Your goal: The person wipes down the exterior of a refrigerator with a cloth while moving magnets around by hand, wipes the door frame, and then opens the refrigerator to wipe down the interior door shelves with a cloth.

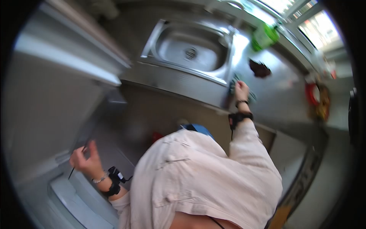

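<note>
My right hand [241, 91] is closed at the counter's front edge, just right of the sink. It grips a dark green patterned cloth [251, 97], which shows on both sides of the fingers. A dark brown crumpled thing [260, 68] lies on the counter beyond it; its kind is unclear. Low on the left, my left hand [85, 159] is closed with the thumb raised. From it sticks a thin dark stick-like thing [71, 174], too blurred to name. Both wrists wear black straps with small devices.
A steel sink [183, 68] is set into the metal counter [278, 99]. A green bottle [264, 37] stands by the window. Red and yellow packaging [318, 97] sits at the right. A pale cabinet panel [49, 99] rises on the left, and a blue thing [198, 129] shows below the counter.
</note>
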### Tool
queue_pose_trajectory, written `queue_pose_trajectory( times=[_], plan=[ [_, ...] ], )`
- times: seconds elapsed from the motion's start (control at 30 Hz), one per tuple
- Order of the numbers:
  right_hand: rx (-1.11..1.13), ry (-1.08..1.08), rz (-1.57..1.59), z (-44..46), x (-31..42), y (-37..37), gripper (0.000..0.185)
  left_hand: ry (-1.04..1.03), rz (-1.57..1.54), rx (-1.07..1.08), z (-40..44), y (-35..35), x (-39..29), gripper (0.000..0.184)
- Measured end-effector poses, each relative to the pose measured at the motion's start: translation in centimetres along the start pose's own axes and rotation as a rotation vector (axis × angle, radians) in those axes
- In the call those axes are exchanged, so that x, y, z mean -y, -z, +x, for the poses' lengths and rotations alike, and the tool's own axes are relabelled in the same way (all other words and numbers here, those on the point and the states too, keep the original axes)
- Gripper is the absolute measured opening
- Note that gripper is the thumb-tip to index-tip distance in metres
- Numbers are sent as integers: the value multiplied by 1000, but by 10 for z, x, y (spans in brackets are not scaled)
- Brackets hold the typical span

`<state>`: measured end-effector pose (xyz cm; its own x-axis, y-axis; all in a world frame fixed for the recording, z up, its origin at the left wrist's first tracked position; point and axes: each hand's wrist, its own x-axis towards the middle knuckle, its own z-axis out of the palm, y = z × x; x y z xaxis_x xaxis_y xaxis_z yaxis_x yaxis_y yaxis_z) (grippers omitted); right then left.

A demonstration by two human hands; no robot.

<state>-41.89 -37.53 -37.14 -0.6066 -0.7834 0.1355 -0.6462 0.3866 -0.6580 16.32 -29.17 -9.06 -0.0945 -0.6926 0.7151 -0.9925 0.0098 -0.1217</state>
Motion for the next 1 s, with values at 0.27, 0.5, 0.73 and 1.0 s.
queue_pose_trajectory(
  times=[0.27, 0.5, 0.73, 1.0],
  plan=[
    [-226, -174, 986, 59, 89, -1, 19, -3, -21, -11, 9, 4, -12, 37],
    [89, -97, 1707, 63, 151, 105, 31, 0, -75, -8, 1, -2, -6, 44],
    [1062, -411, 2198, 63, 144, -3, 31, 32, -61, 29, 6, 7, -12, 39],
    [604, 709, 1874, 2, 431, 107, 29, 92, -80, -9, 6, 9, -13, 43]
  ],
)
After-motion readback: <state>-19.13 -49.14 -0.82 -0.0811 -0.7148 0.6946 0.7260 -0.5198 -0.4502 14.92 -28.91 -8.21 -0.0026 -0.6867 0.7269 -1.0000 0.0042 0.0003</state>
